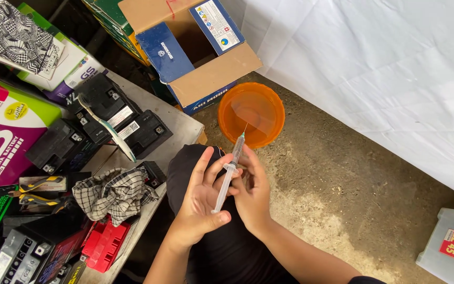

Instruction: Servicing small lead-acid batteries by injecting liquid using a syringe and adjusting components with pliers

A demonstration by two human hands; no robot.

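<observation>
Syringe (229,171), needle fitted and pointing up over orange basin (258,94): clamped between left hand (198,202) and right hand (250,192); plunger drawn out, nothing yet discharged.

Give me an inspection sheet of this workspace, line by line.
Surface: grey bench at left, dirt floor beneath.
Job's things: clear syringe with needle pointing up, over an orange basin on the floor.
Clutter: black batteries, checked rag, red plastic part, printed boxes.
Grippers: left hand and right hand both hold the syringe.
Cables: nothing seen.
Surroundings: open cardboard box, white sheet, grey case.
</observation>
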